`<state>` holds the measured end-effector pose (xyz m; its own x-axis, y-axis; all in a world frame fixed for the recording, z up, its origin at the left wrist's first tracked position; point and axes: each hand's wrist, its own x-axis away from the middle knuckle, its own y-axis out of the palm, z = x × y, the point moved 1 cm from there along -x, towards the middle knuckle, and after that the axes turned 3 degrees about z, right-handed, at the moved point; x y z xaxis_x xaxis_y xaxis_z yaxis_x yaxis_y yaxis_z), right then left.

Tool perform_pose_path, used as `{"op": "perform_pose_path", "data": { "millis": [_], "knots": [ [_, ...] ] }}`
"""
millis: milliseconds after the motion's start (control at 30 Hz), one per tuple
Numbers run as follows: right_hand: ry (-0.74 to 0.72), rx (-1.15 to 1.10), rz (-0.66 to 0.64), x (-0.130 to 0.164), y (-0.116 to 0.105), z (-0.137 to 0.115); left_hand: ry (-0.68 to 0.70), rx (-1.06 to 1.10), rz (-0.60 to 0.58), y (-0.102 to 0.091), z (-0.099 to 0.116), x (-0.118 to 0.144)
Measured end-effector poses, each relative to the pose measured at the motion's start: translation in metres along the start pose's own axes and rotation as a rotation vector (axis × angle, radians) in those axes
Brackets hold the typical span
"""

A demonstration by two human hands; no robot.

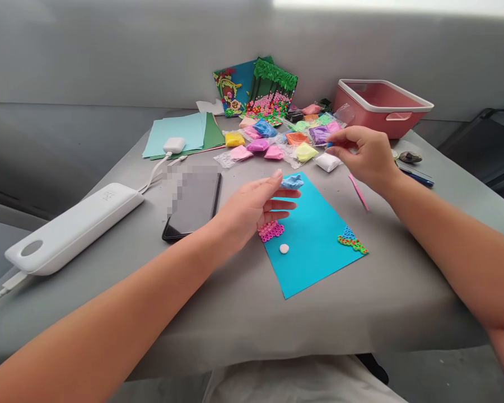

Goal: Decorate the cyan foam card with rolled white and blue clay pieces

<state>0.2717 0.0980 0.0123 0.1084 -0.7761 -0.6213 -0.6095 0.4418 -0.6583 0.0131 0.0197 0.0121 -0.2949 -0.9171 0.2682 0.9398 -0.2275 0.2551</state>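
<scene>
My left hand (258,204) is over the left part of a bright blue sheet (315,252), with a crumpled lump of light blue clay (293,182) at its thumb and index finger. Its other fingers stretch out to the right. My right hand (365,154) is raised beyond the sheet's far right, thumb and fingertips pinching a small piece of blue clay (329,145), mostly hidden. On the sheet, pink and magenta clay rings (271,230) line the left edge, beside a white clay disc (284,249). Blue, green and red clay bits (351,240) fill the right corner.
Several bagged clay packets (258,145) lie behind the sheet. Two decorated clay pictures (273,84) lean at the back. A pink basket (378,109) stands back right. A pink tool (358,192), a phone (193,207), a white power bank (75,226) and paper sheets (176,131) lie around.
</scene>
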Motion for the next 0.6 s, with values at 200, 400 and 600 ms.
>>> {"op": "perform_pose_path", "data": {
  "millis": [200, 400, 600],
  "knots": [
    [-0.262, -0.112, -0.07, 0.026, -0.001, -0.061, 0.029, 0.007, 0.038, 0.0, 0.001, -0.001],
    [-0.498, -0.121, -0.016, 0.035, -0.004, -0.075, 0.045, -0.009, 0.042, 0.0, 0.0, -0.001],
    [-0.507, -0.105, 0.012, 0.036, -0.006, -0.079, 0.052, -0.011, 0.05, 0.001, 0.001, 0.0]
  ]
}}
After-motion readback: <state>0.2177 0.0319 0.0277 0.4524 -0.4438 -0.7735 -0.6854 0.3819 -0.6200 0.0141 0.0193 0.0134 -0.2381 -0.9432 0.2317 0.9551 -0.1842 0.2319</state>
